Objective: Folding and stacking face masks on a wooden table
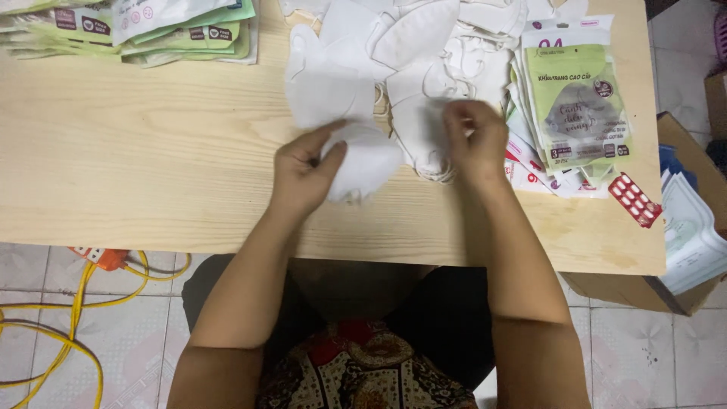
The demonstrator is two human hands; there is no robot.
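Pale, straight-grained wooden table (151, 151), smooth and rectangular, standing on a light tiled floor (45, 363).

Floor, far left: one yellow cable (72, 318), looped, with one orange plug block (106, 258) at the table's edge.

Table, back left: one overlapping stack of flat, glossy green-and-white plastic packets (151, 26); exact number cannot be told.

Table, centre: one loose heap of white, soft, fabric face masks (409, 38) with thin white ear loops, folded flat and rounded at the edges; too tangled to count.

Left hand (303, 170): fingers curled narrow, pinching one white folded fabric mask (363, 163), which lies on the table just in front of the heap, touching the hand.

Right hand (477, 140): fingers bent inward, gripping the thin ear loops at the edge of a second white mask (416, 132), beside the first.

Table, right: one fanned stack of shiny printed packets, green on top (579, 106), with a mask visible through the clear window; count not clear.

Just beside it: one small red blister strip (634, 199), rectangular, with two rows of raised cells.

Far right, off the table: one brown cardboard box (681, 136) holding pale, glossy packets (693, 235).
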